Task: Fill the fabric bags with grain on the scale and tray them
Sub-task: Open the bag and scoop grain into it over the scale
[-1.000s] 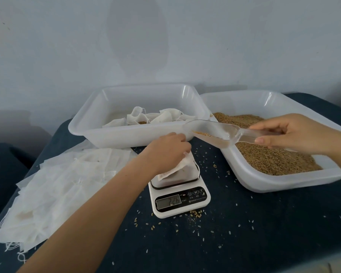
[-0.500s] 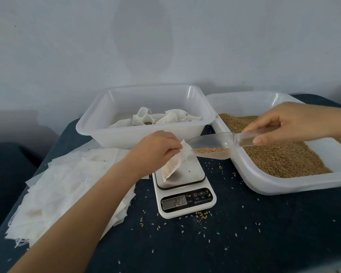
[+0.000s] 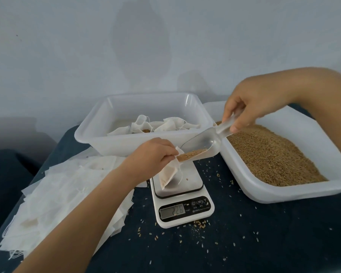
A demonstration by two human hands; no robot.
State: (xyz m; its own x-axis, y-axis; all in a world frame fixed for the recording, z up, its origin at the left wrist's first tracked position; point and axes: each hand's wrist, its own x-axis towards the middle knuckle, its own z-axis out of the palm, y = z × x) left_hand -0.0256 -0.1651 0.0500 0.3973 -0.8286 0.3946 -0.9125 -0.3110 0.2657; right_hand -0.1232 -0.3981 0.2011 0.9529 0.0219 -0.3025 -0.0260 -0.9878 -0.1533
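My left hand (image 3: 153, 154) pinches the mouth of a small white fabric bag (image 3: 169, 174) that rests on the white digital scale (image 3: 182, 201); the display reads about 22.6. My right hand (image 3: 246, 109) grips the handle of a clear plastic scoop (image 3: 201, 146), tilted down to the left with brown grain at its lip touching the bag's mouth. The grain tub (image 3: 295, 191) holding brown grain (image 3: 268, 156) sits at the right. A white tray (image 3: 98, 134) behind the scale holds several filled bags (image 3: 158, 126).
A pile of flat empty fabric bags (image 3: 63, 194) lies at the left on the dark blue cloth surface (image 3: 244, 243). Loose grains are scattered around the scale. A pale wall stands close behind the tubs.
The right hand has lifted its handle end and tipped the scoop down to the bag's mouth. The left hand has raised the bag's opening toward the scoop.
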